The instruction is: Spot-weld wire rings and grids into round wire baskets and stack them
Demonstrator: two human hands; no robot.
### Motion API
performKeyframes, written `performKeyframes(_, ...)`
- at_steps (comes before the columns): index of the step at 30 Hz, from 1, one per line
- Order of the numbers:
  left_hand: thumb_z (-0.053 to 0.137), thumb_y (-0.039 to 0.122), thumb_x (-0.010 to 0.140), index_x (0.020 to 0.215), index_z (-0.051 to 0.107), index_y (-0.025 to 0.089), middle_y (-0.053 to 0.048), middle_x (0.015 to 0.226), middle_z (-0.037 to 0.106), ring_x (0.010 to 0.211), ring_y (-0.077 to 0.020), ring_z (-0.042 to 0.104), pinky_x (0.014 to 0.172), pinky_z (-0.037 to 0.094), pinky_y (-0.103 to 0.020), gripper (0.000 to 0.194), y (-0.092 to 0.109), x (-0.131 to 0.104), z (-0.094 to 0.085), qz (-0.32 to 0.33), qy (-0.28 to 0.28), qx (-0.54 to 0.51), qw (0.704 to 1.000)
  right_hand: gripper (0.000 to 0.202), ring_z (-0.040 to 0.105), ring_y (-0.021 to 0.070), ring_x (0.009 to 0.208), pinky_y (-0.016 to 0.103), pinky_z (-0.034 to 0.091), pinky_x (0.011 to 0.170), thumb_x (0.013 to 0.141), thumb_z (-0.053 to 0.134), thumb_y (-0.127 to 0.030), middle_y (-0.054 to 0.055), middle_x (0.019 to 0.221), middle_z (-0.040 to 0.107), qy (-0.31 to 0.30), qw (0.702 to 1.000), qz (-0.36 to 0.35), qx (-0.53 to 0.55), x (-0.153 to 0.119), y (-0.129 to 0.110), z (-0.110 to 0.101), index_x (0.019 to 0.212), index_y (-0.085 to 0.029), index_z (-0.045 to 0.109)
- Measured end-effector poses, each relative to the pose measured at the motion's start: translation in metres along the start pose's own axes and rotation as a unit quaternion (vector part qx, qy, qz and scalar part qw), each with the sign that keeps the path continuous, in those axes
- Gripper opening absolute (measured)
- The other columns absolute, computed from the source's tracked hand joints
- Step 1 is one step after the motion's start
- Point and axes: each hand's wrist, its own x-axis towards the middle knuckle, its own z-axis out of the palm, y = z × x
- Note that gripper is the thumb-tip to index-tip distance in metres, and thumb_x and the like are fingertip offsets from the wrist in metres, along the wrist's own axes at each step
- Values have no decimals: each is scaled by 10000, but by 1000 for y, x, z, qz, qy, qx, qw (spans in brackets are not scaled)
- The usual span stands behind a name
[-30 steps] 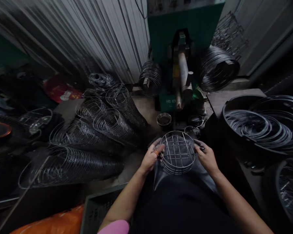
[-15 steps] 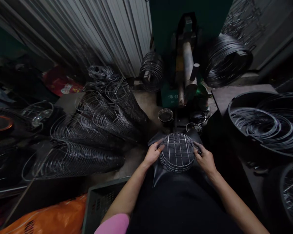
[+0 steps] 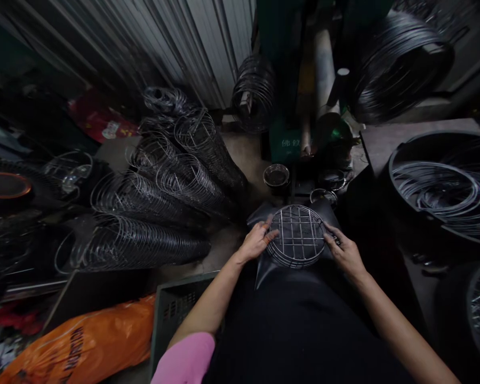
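Note:
Round wire racks [image 3: 296, 234], with crossed wires inside each ring, lie in a small stack on dark sheeting above my lap. My left hand [image 3: 259, 241] grips the left rim, thumb over the top wires. At the opposite rim, my right hand [image 3: 344, 250] has its fingers closed on the edge; a small dark shape by those fingers is too dim to make out. Just beyond the racks stands a machine with a pale metal arm [image 3: 324, 69]. A small round dish [image 3: 276, 175] sits left of its base.
Tall stacks of wire rings [image 3: 144, 242] lean at the left. An orange sack [image 3: 92, 341] and a green crate [image 3: 162, 320] lie at lower left. On the right, a dark tub [image 3: 394, 176] holds wire hoops. A wire coil [image 3: 400, 64] stands behind.
The view has tilted down and turned slightly left, so the surroundings shift up and rightward. Both hands keep hold of the wire racks, which have hardly moved relative to my lap.

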Motion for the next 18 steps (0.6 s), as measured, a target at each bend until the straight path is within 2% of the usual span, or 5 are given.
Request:
performKeyframes(3, 613, 613, 629, 1401, 176, 205, -166, 1356, 360, 1253, -325, 312, 1015, 235, -485, 976, 3, -7, -3, 20, -35, 115, 993, 684, 495, 132, 436, 253, 417, 466, 697, 602, -487, -29, 562, 580, -77, 996, 29, -47, -3, -4, -8, 1283, -164, 465)
performKeyframes(6, 623, 680, 549, 1412, 97, 182, -216, 1388, 273, 1275, -373, 232, 1000, 181, -537, 1126, 10, -11, -2, 19, -36, 197, 980, 851, 371, 111, 348, 237, 343, 398, 637, 673, -480, -107, 396, 384, -134, 987, 46, -74, -3, -7, -14, 1352, -143, 358)
performKeyframes(13, 597, 695, 562, 1409, 81, 237, -192, 1399, 267, 1281, -360, 232, 995, 171, -535, 1093, 9, -10, 4, 10, -30, 201, 979, 875, 437, 131, 401, 258, 402, 453, 595, 700, -492, -82, 437, 475, -134, 988, 71, -39, -2, -8, -15, 1347, -184, 374)
performKeyframes(15, 638, 666, 545, 1409, 78, 240, -185, 1411, 247, 1298, -354, 212, 1011, 157, -536, 1114, 5, -9, 3, 11, -43, 162, 986, 778, 526, 153, 516, 272, 450, 525, 568, 728, -457, -20, 603, 598, -113, 991, 66, 23, 4, -6, -19, 1264, -204, 487)
performKeyframes(18, 703, 608, 510, 1401, 155, 227, -178, 1422, 230, 1320, -346, 182, 1039, 145, -528, 1113, 0, -1, -6, -6, -41, 90, 995, 585, 552, 155, 587, 271, 465, 549, 654, 658, -460, 10, 714, 616, -42, 986, 88, 136, 22, 7, -25, 1171, -206, 552)
